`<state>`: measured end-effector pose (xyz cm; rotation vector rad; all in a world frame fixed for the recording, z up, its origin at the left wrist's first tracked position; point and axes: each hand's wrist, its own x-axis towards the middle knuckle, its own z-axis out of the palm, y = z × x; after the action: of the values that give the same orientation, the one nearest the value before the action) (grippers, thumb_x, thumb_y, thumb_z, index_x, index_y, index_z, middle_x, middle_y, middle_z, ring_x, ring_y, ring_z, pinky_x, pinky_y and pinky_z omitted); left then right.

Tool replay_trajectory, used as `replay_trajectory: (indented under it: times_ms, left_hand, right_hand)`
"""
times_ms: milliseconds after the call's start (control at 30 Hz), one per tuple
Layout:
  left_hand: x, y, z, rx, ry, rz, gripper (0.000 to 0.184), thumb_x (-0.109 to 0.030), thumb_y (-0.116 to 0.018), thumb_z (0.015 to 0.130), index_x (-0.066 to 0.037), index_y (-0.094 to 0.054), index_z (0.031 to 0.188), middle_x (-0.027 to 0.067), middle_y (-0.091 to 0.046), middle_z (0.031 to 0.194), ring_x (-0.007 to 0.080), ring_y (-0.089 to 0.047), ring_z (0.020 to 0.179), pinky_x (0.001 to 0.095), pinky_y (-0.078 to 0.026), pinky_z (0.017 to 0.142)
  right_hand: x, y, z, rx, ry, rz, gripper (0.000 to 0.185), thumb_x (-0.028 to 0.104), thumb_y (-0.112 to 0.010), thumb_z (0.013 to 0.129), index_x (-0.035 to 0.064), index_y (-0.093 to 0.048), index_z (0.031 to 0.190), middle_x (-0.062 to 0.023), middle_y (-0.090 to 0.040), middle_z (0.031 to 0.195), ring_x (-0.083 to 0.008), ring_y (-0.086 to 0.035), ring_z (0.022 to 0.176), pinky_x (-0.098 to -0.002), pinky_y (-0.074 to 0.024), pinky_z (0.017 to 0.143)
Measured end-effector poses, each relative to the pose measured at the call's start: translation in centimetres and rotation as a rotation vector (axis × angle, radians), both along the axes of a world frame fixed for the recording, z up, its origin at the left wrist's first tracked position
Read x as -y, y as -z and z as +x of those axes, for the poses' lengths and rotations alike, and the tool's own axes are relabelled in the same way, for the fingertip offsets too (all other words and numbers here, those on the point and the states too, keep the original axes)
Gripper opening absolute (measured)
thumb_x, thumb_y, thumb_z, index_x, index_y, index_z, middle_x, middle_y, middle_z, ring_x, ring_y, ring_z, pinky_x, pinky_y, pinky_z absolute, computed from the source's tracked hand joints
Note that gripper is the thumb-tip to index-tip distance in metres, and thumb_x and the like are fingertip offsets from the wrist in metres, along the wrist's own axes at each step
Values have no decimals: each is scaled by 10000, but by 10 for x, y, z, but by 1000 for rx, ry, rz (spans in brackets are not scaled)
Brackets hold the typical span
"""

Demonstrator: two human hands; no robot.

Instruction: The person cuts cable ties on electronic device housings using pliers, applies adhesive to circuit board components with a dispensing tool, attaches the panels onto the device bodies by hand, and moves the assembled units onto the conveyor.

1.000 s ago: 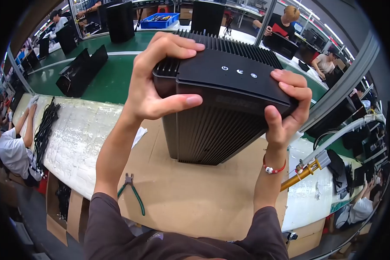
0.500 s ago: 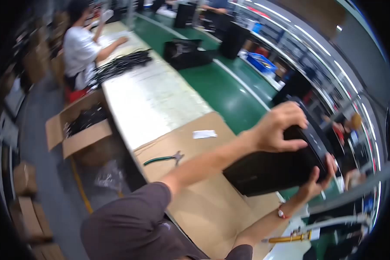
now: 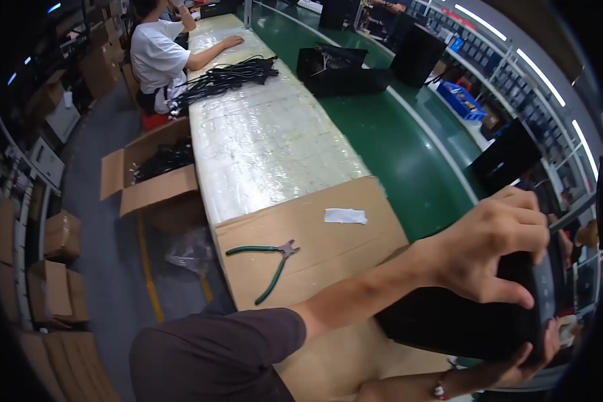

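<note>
A black computer case (image 3: 459,321) stands tilted at the right, over the cardboard sheet's near end. My left hand (image 3: 492,244) reaches across and grips its upper edge, thumb on the near side and fingers curled over the far side. Lower down, my right hand (image 3: 532,355) clasps the same case at its front corner; a bracelet (image 3: 439,388) circles that wrist. Small marks or ports show along the case's narrow front. Green-handled cutting pliers (image 3: 285,251) lie with handles apart on the cardboard sheet (image 3: 315,278), and a white paper slip (image 3: 345,216) rests beyond them.
Black cables (image 3: 231,80) lie heaped on the long bench (image 3: 268,147), beside a seated co-worker (image 3: 161,53). An open carton (image 3: 157,194) of cables stands left of the bench. Along the green conveyor (image 3: 388,147) are more black cases (image 3: 419,55) and a blue bin (image 3: 461,100).
My view has shifted, so the bench and pliers show more fully. The case and both hands now appear lower and farther right in view, the hands still gripping it.
</note>
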<state>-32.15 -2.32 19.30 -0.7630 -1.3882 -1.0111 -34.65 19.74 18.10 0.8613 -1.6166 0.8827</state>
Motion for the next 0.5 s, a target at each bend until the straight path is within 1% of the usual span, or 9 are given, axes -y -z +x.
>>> replay_trajectory:
  times_ms: [67, 133, 267, 333, 367, 400, 433, 467, 500]
  left_hand:
    - [0, 0, 8, 21, -14, -36, 385, -384, -767, 657, -85, -553, 771, 47, -589, 834, 275, -543, 832, 384, -391, 802]
    - [1, 4, 13, 16, 13, -31, 370, -367, -769, 662, -84, -554, 768, 46, -592, 842, 275, -545, 836, 386, -398, 800]
    - [-1, 4, 11, -30, 48, 36, 324, -304, -769, 685, -72, -557, 767, 64, -606, 879, 285, -556, 856, 387, -426, 791]
    - [4, 4, 3, 19, 250, 53, 239, -222, -721, 734, -45, -582, 815, 87, -593, 874, 280, -552, 932, 376, -418, 856]
    - [9, 6, 1, 58, 385, 74, 233, -225, -685, 773, -36, -603, 883, 113, -609, 958, 280, -562, 973, 378, -417, 888]
    - [15, 7, 0, 97, 517, 93, 246, -227, -649, 813, -26, -624, 951, 139, -625, 1042, 279, -572, 1014, 379, -416, 919]
    - [17, 7, -3, 89, 597, 165, 298, -270, -599, 856, -18, -614, 1015, 149, -605, 1109, 276, -546, 1082, 379, -385, 966]
    - [20, 8, -8, 86, 676, 233, 356, -312, -548, 899, -10, -605, 1079, 158, -585, 1176, 274, -520, 1151, 380, -353, 1013]
    - [32, 14, -18, 140, 472, 103, 473, -402, -466, 940, -21, -559, 1203, 164, -529, 1275, 283, -450, 1253, 380, -292, 1070]
  right_hand:
    - [5, 3, 4, 30, -148, -65, 461, 439, -522, 911, 0, -544, 1049, -153, -537, 1145, -314, -518, 1123, -493, -359, 1031]
    - [-1, 7, 9, 7, -56, -49, 460, 450, -528, 906, 9, -535, 1034, -150, -543, 1126, -309, -515, 1116, -503, -350, 1037]
    - [-6, 4, 0, -47, -142, -19, 430, 406, -541, 906, -9, -540, 1019, -170, -556, 1141, -311, -510, 1113, -477, -337, 1034]
    - [-14, 6, -14, -24, -93, 10, 518, 441, -452, 935, -41, -532, 1105, -197, -540, 1194, -330, -492, 1152, -468, -309, 1064]
    - [-16, 9, -16, -45, -79, 17, 518, 441, -452, 935, -41, -532, 1105, -197, -540, 1194, -330, -492, 1152, -468, -309, 1064]
    - [-13, 9, -17, -1, -182, -55, 578, 458, -383, 946, -65, -501, 1163, -218, -519, 1228, -342, -468, 1189, -469, -288, 1085]
    - [-10, 7, -18, 44, -293, -126, 640, 474, -314, 958, -88, -470, 1221, -240, -498, 1261, -354, -444, 1226, -471, -266, 1105]
    - [-6, 5, -17, 26, -293, -123, 640, 474, -314, 958, -88, -470, 1221, -240, -498, 1261, -354, -444, 1226, -471, -266, 1105]
    - [-1, 4, -14, 69, -398, -266, 690, 500, -282, 950, -114, -447, 1218, -266, -482, 1258, -379, -424, 1239, -500, -248, 1108]
